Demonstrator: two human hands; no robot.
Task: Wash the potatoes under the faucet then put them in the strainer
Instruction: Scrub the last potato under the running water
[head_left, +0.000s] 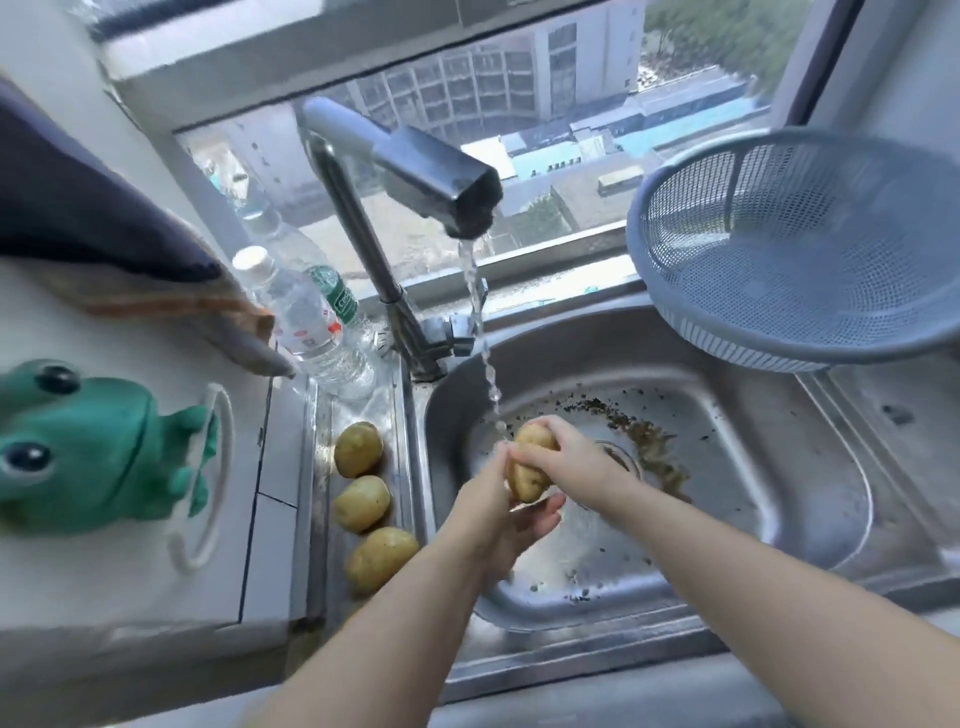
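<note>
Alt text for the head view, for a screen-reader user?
The left hand and right hand hold one potato under the running faucet over a steel sink. Three more potatoes lie on the ledge left of it; an empty blue strainer sits at the sink's right.

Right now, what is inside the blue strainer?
Only bare mesh shows inside the strainer; no potato is in it. Its right edge lies outside the picture, unseen. The left hand and right hand hold a potato.
</note>
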